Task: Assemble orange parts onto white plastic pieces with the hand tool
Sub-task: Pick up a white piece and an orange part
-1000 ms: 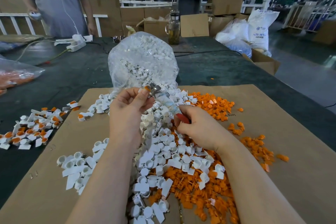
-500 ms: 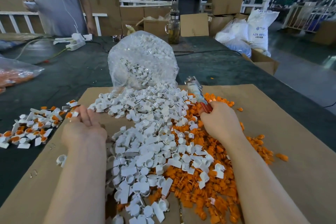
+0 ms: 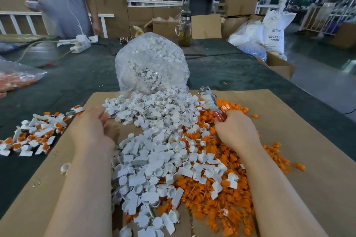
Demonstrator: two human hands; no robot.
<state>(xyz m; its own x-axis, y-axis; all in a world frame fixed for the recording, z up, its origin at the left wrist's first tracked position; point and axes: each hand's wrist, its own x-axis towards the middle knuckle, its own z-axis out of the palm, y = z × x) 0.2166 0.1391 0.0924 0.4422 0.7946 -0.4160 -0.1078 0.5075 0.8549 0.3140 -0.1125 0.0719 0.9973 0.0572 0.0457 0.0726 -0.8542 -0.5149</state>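
Left hand (image 3: pixel 92 131) shifted right; white pieces (image 3: pixel 154 140) bag (image 3: pixel 152 63) beyond.

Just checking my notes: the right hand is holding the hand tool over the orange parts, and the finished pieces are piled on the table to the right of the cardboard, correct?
Not quite. In the head view the finished pieces lie left of the cardboard, not right. The right hand does hold the hand tool over the orange parts.

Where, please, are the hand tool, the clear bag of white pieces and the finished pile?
hand tool (image 3: pixel 209 100): head view, on its taped shaft.
clear bag (image 3: pixel 152 59): head view, on its bulging front.
finished pile (image 3: pixel 32 134): head view, on its middle, left of the cardboard.
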